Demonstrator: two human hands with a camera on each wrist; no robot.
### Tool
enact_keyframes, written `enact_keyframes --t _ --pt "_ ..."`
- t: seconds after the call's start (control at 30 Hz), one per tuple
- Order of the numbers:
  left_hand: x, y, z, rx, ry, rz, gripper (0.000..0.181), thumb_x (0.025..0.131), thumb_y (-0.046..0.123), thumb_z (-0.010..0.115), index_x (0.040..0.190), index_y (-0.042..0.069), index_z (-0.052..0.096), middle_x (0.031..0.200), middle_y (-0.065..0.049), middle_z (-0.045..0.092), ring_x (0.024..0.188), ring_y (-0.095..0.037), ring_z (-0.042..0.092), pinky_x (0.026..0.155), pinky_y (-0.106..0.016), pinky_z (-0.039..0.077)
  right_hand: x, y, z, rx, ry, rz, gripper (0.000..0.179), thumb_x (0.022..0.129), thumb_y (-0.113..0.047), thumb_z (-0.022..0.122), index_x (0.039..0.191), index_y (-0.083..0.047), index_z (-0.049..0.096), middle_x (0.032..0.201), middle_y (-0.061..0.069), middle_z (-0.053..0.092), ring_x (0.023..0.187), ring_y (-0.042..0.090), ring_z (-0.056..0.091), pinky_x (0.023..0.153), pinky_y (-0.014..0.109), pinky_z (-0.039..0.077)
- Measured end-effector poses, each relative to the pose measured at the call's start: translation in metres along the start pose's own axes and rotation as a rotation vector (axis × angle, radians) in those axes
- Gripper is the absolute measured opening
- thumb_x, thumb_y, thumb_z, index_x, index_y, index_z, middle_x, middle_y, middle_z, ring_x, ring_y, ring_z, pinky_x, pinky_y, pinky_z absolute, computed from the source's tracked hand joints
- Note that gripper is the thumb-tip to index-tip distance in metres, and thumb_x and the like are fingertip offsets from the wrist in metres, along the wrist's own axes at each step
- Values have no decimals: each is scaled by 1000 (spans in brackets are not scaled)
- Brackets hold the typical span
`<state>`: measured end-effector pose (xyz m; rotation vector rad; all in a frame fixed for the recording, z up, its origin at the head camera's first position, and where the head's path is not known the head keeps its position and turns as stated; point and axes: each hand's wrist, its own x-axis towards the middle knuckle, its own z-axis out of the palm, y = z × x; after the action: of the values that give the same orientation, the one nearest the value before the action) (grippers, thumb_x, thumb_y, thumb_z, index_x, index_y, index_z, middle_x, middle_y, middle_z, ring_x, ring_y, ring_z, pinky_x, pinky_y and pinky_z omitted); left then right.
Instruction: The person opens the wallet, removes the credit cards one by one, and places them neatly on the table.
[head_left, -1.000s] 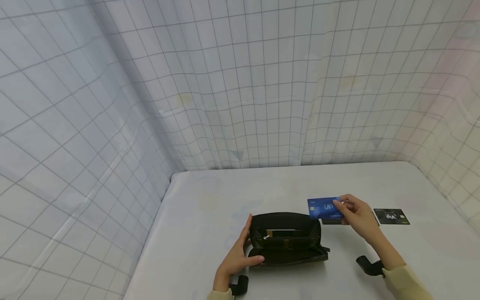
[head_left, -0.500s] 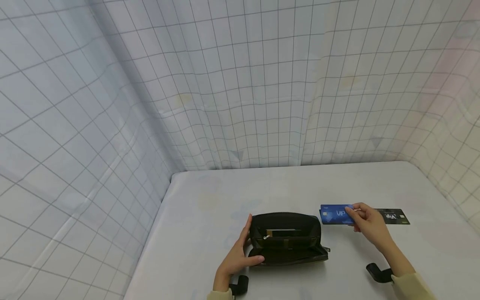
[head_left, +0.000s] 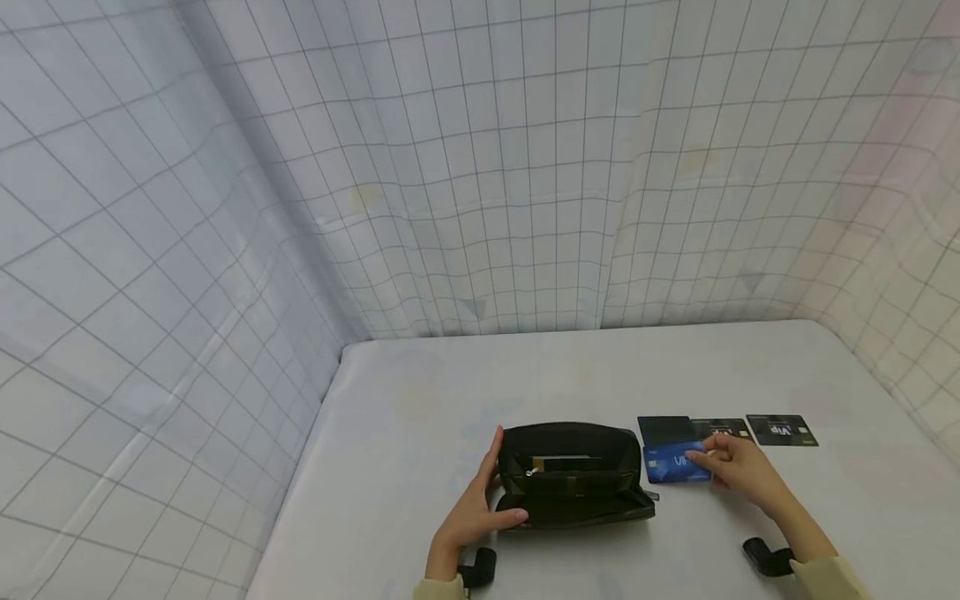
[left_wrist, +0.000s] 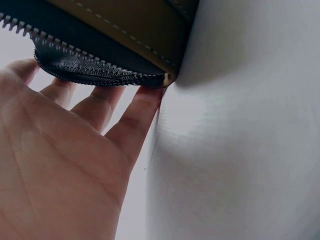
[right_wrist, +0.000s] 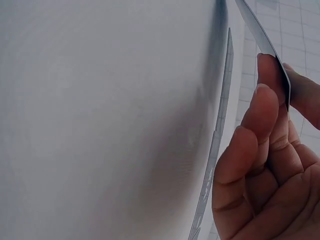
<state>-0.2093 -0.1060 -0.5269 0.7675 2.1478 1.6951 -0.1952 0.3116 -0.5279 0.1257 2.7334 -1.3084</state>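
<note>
A black zip wallet (head_left: 573,437) stands unzipped on the white table, its inner pockets facing up. My left hand (head_left: 468,518) holds its left end, thumb on the front flap and fingers along the side. In the left wrist view, spread fingers (left_wrist: 132,117) touch the wallet below its zip teeth (left_wrist: 65,47). My right hand (head_left: 742,471) pinches the right edge of a blue VIP card (head_left: 670,464), just right of the wallet. In the right wrist view, that card (right_wrist: 260,32) appears nearly edge-on between thumb and fingertips, lifted off the table.
Behind the blue card lie a plain dark card (head_left: 663,428) and a black Vip card (head_left: 716,427), partly covered. Another black Vip card (head_left: 782,430) lies farther right. Grid-patterned white curtains (head_left: 480,208) stand behind and beside the table (head_left: 420,400).
My right hand has carried the blue card rightward from beside the wallet's back corner, then toward me, uncovering the dark card behind. The left hand and wallet stay in place.
</note>
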Motion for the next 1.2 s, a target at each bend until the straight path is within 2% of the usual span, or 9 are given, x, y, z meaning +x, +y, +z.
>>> enact_keyframes --t 0.1,0.23,0.4,0.6,0.73,0.93,1.2 --pt "-2 10 0 -7 -3 14 101 82 13 69 150 27 -5 156 -4 -7 141 -35 1 106 -60 19 -1 1 0 -14 -10 27 46 84 -45 63 98 -1 59 61 1 53 54 13 49 52 26 41" --pt "-3 15 1 4 0 19 101 82 11 69 150 25 -5 156 -7 -7 140 -37 2 105 -61 19 -2 4 0 -39 -27 38 44 84 -46 63 93 -3 60 58 -1 52 51 12 46 50 25 37" --pt "-3 16 0 4 -7 3 101 82 12 69 150 23 -5 155 -6 -8 141 -35 1 106 -60 19 -1 8 1 -98 -29 28 40 84 -47 63 83 -7 60 54 -3 49 48 10 41 47 25 32" --pt "-2 16 0 1 -25 -25 101 83 14 68 149 21 -8 155 -3 -11 142 -30 -1 108 -57 18 -1 9 1 -163 -24 83 41 82 -48 64 76 -8 60 56 -2 52 52 13 45 49 26 33" --pt "-1 11 0 -1 -23 -20 102 82 15 69 149 26 -7 155 -1 -10 142 -31 0 108 -57 19 0 8 1 -180 -23 115 41 80 -49 66 74 -9 60 58 0 55 53 15 48 50 28 34" --pt "2 -13 0 -2 0 -3 103 81 14 71 148 36 -5 155 5 -8 142 -27 0 108 -56 20 4 6 0 -213 -22 106 42 78 -50 67 67 -10 59 55 -1 54 52 15 47 50 29 33" --pt "3 -22 1 5 15 7 103 81 20 72 148 36 -5 155 10 -6 142 -28 4 107 -56 22 7 3 -6 -176 -88 104 40 79 -45 68 71 -7 60 57 1 56 52 16 51 51 30 40"
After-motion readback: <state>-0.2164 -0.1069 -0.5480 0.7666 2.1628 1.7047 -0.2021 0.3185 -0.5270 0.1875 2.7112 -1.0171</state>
